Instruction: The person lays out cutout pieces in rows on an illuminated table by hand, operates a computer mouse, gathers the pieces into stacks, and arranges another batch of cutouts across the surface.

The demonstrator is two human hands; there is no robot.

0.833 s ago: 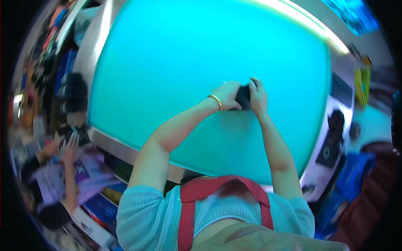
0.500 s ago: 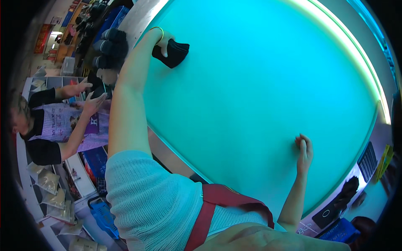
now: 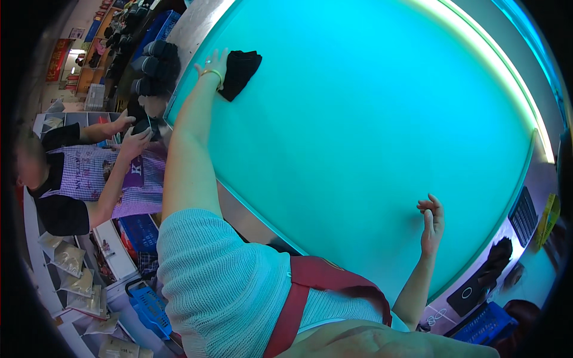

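— "Since the earlier frame, the person's bare left grip (image 3: 213, 64) has let go of the flat stack of folded black cloth (image 3: 241, 73) and shifted to its left."

— "Where does that stack lie now?"

— "On the far left part of the wide, glowing turquoise table (image 3: 346, 143), just right of the hand. I can't tell whether they still touch."

— "And its fingers?"

— "Spread apart, with a thin yellow bangle (image 3: 212, 74) at the wrist."

— "What about the right grip (image 3: 433, 224)?"

— "It hovers over the right side, toward the near edge, fingers loosely bent and the thumb apart from them, well away from the stack."

— "Who's on the left?"

— "A co-worker in a purple-and-white checked apron (image 3: 83, 173), both hands on a dark item (image 3: 142, 124)."
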